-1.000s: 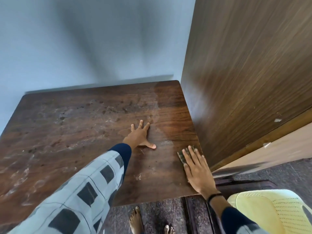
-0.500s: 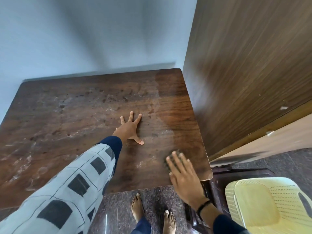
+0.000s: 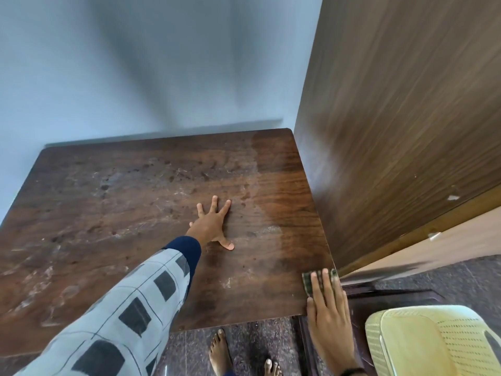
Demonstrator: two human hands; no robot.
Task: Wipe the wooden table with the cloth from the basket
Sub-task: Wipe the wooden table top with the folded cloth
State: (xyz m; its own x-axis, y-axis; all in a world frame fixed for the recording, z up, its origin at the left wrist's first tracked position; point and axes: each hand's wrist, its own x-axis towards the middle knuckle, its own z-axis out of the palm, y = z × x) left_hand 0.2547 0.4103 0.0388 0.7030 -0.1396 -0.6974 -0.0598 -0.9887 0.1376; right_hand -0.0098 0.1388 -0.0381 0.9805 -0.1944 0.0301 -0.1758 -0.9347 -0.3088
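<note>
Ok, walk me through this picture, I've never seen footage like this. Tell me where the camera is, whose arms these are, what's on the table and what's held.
There is no machine: a person wears one wide-angle camera on the head, looking down at their arms. The left hand lies flat, fingers spread, on the wooden table. The right hand presses a dark checked cloth onto the table's near right corner with straight fingers. That side looks darker than the dusty, stained rest. Bottom right is a pale yellow perforated plastic basket; the bare feet below are the person's.
</note>
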